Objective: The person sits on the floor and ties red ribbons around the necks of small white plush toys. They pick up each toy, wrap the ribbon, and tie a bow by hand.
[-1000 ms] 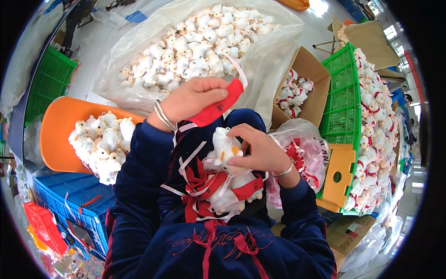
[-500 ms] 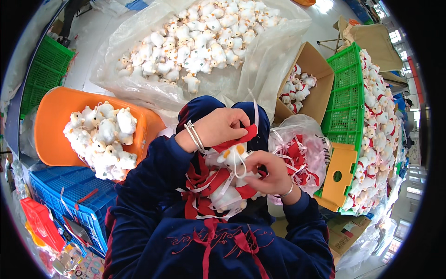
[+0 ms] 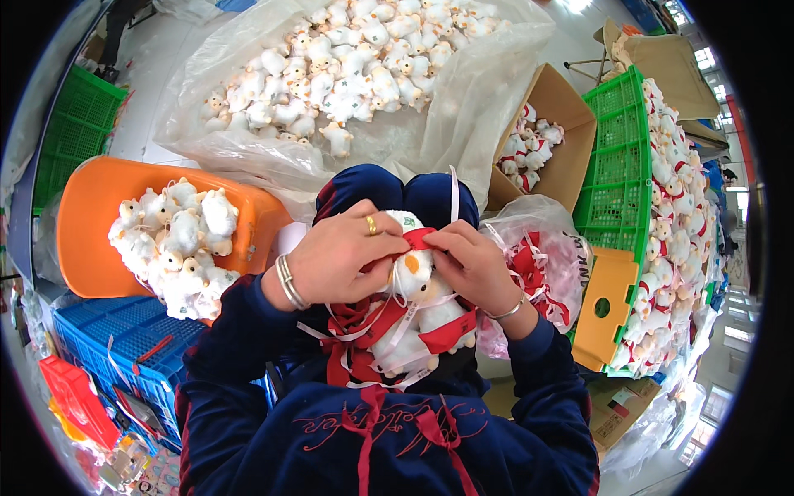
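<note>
Over my lap, my left hand (image 3: 346,252) and my right hand (image 3: 474,266) are closed from both sides on a red fabric scarf (image 3: 420,239) with a white ribbon. The scarf lies across a white plush toy (image 3: 411,279) with an orange beak-like patch and a thin white string loop. My fingers cover parts of both. Below them on my lap lie more white plush toys (image 3: 401,351), at least one wearing a red scarf, among loose red scarves (image 3: 351,321) with white ribbons.
An orange chair (image 3: 87,227) at left holds several plain plush toys, beside a blue crate (image 3: 124,331). Ahead, a clear plastic sheet (image 3: 463,124) carries a large heap. At right are a cardboard box (image 3: 571,132), a bag of red scarves (image 3: 533,273) and a green crate (image 3: 612,157).
My left hand has moved down and my right hand up, so both meet at the scarf. The scarf has gone from above the toy onto it, and the toy is turned.
</note>
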`<state>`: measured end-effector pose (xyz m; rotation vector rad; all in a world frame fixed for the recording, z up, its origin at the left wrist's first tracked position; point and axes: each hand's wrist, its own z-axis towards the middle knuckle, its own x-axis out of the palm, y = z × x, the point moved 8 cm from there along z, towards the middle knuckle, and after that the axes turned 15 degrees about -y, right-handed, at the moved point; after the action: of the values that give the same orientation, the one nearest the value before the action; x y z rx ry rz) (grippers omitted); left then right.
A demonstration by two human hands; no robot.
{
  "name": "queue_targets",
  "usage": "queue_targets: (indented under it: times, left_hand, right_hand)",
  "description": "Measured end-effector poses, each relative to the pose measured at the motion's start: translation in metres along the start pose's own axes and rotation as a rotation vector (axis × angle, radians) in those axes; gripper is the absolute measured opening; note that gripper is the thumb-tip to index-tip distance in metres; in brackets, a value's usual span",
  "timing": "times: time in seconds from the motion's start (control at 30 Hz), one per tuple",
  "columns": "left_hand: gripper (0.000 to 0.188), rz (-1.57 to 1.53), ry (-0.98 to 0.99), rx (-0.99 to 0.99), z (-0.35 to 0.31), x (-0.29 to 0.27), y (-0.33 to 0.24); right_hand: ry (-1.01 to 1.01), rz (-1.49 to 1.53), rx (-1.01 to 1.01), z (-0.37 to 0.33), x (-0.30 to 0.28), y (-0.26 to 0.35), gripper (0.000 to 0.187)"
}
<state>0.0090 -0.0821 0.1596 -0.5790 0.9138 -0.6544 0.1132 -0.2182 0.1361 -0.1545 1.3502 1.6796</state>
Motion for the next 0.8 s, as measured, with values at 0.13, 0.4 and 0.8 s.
queue_targets:
  times: [0.13, 0.4, 0.8]
  left_hand:
    - [0.028, 0.081, 0.008, 0.009, -0.012, 0.001, 0.000]
    - [0.028, 0.141, -0.039, -0.082, -0.021, 0.001, -0.020]
    - [0.033, 0.177, 0.155, -0.312, -0.031, 0.015, -0.011]
  right_hand:
    - [-0.087, -0.026, -0.090, 0.012, -0.003, 0.010, 0.024]
    - [-0.012, 0.006, -0.076, 0.006, 0.000, 0.005, 0.024]
    - [0.163, 0.092, -0.189, 0.008, 0.000, 0.018, 0.051]
